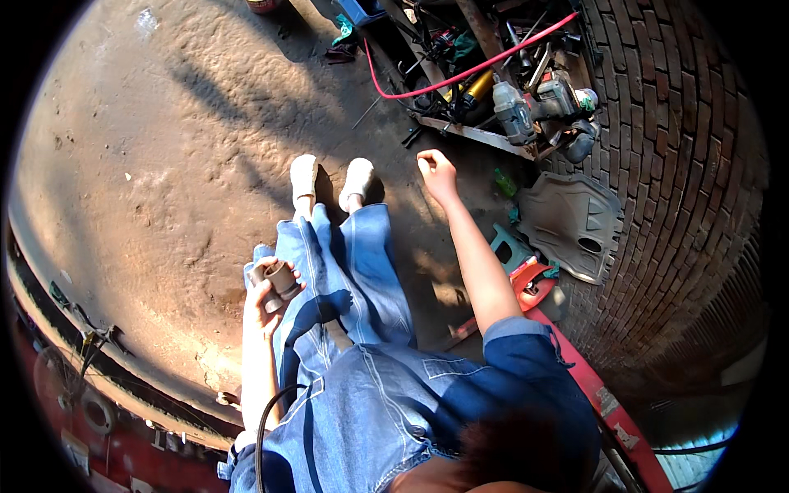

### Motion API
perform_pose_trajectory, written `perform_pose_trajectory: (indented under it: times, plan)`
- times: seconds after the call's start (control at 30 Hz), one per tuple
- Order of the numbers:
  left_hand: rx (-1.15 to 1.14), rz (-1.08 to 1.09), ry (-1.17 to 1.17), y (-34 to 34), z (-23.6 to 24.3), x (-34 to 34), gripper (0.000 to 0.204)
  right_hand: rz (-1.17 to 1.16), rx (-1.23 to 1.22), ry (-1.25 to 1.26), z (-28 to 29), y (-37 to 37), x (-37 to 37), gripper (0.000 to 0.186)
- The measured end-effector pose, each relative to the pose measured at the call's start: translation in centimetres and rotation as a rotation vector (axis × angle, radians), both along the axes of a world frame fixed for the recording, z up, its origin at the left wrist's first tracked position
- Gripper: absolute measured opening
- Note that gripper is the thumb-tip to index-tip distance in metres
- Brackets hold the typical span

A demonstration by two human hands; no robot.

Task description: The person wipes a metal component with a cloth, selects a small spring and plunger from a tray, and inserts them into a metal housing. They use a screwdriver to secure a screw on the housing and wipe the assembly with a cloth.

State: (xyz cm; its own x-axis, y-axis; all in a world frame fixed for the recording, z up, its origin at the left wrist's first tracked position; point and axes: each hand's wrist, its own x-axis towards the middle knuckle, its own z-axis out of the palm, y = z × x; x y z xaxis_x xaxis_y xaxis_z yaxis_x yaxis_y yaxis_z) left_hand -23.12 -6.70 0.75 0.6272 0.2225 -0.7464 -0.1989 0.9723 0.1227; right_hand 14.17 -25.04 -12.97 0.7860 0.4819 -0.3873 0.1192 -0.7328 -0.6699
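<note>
My left hand is closed around a short, grey-brown cylindrical metal piece with a round hollow end, held above my left thigh. Its exact kind is unclear, and my fingers cover part of it. Stretched forward, my right hand has its fingers curled in, and nothing shows in them. It is just short of a wooden tool box filled with jumbled tools. In the box are a grey cordless power tool, a grey-blue bottle-shaped piece and a yellow cylinder.
A red hose arcs over the box. To the right lie a grey plastic cover, a small green stool and an orange-red object, beside a brick surface. A red metal bar runs past my right side. Uneven earthen floor spreads left.
</note>
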Motion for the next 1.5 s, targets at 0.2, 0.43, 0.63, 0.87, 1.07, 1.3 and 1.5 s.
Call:
perform_pose_trajectory:
  times: [0.2,0.43,0.63,0.87,1.07,1.3,1.5]
  plan:
    - [-0.12,0.054,0.161,-1.1,-4.2,1.1,0.051,-0.004,-0.205,-0.067,-13.7,4.7,8.9,0.017]
    - [-0.237,0.193,0.171,-3.1,-9.2,3.3,0.056,0.267,-0.411,-0.448,-18.7,9.2,12.5,0.053]
    - [-0.296,0.209,0.138,-4.0,-10.8,5.2,0.056,-0.066,-0.428,-0.757,-19.0,6.5,14.0,0.086]
    - [-0.301,0.163,0.106,-3.3,-11.3,6.7,0.054,-0.43,-0.689,-0.436,-21.6,5.4,17.8,0.066]
    - [-0.281,0.135,0.139,-2.2,-11.9,7.0,0.064,-0.613,0.181,-0.066,-18.3,7.4,13.5,0.042]
    - [-0.228,0.021,0.122,-1.0,-13.8,7.7,0.064,-0.719,0.146,0.474,-12.3,5.7,-4.2,0.035]
    - [-0.168,-0.008,0.127,0.5,-15.3,10.0,0.067,-0.724,0.124,0.777,-1.5,5.1,-19.0,0.038]
